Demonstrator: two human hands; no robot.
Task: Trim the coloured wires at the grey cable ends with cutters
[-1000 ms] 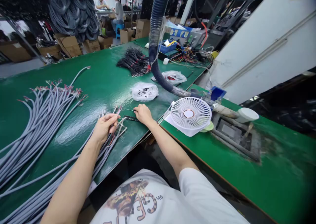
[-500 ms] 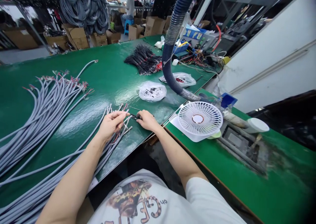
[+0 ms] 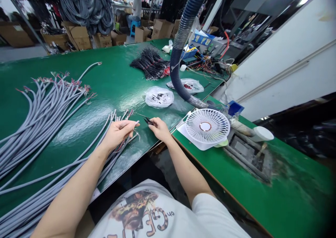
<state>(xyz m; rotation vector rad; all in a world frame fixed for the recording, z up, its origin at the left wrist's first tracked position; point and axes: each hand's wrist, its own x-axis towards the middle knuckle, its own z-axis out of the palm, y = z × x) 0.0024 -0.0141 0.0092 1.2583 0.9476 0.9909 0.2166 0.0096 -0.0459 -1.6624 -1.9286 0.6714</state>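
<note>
My left hand [image 3: 119, 133] pinches the stripped end of a grey cable [image 3: 137, 122] over the near edge of the green table [image 3: 147, 150]. In my right hand [image 3: 159, 128], just to the right of it, is a pair of black tweezers [image 3: 147, 120]. Their thin tips point left and stand apart from the cable end. Beneath my left hand and forearm runs a bundle of grey cables [image 3: 70, 176], with stripped ends and reddish wires showing near my fingers. The wires inside my left fingers are partly hidden.
Farther left lies another grey cable bundle [image 3: 49, 112]. Beyond my hands are a clear bag of small parts [image 3: 159, 97], a second bag [image 3: 190, 85] and black wires [image 3: 149, 63]. A hose [image 3: 176, 56] hangs near a white fan [image 3: 207, 126] on the right.
The tweezers have moved back to the right, away from the cable end, and their tips have parted. My left hand keeps its pinch. The whole view has shifted slightly.
</note>
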